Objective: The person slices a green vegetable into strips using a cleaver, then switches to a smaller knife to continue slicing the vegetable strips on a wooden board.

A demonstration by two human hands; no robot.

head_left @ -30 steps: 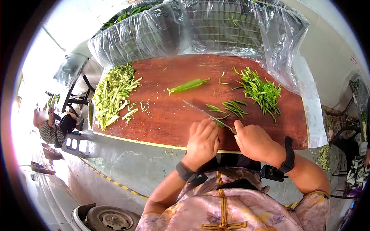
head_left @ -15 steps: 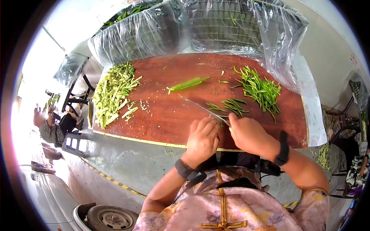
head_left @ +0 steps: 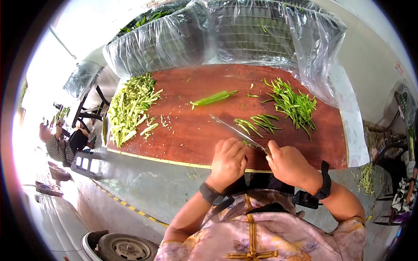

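head view: at the table's point(head_left: 187, 139) near edge, the right hand point(head_left: 288, 162) is closed round the handle of a knife point(head_left: 239, 133). the left hand point(head_left: 228, 158) is bent beside the blade (whether it pinches anything, i cannot tell). cut green strips point(head_left: 264, 123) lie just beyond. a sideways slip could nick those bent fingers; a loose swing could scatter the strips.

Worktop point(head_left: 183, 130), centre: red-brown, yellow along its lower edge point(head_left: 158, 158). Shreds point(head_left: 128, 108), left: pale green mixed with darker green. Strips point(head_left: 295, 105), right: bright green. Vegetable point(head_left: 214, 98), centre: light green. Knife point(head_left: 237, 131), below it: silver-grey. Shirt point(head_left: 209, 237), bottom: mottled pink, golden-brown trim point(head_left: 252, 226). Floor point(head_left: 152, 185), lower left: grey, with yellow-and-black striped tape point(head_left: 130, 207).
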